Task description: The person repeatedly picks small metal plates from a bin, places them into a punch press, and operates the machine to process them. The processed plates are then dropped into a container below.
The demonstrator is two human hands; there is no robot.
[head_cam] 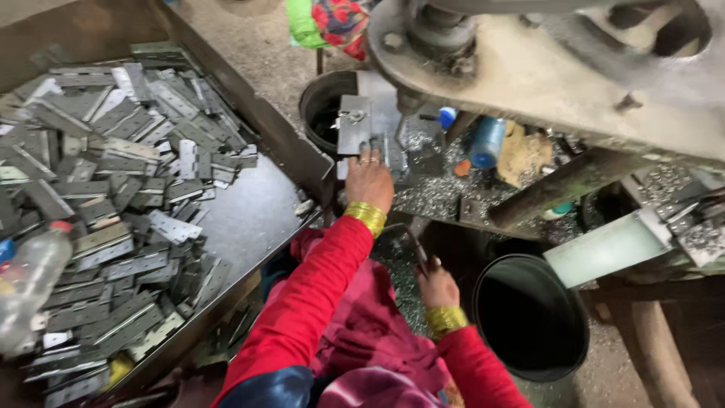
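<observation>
My left hand (pixel 368 180), in a red sleeve with gold bangles, reaches forward to the bed of a press machine (pixel 529 68). Its fingers rest on a grey metal hinge plate (pixel 355 125) lying under the press head. My right hand (pixel 436 285) is lower and nearer to me, closed around a thin dark curved lever (pixel 410 240). Metal shavings (pixel 430 198) cover the press bed around the plate.
A big metal tray (pixel 249 219) on the left holds a heap of grey hinge plates (pixel 113 174) and a clear plastic bottle (pixel 30 283). One black bucket (pixel 532 321) stands below right, another (pixel 323 106) behind the plate. A blue bottle (pixel 487 140) lies on the bed.
</observation>
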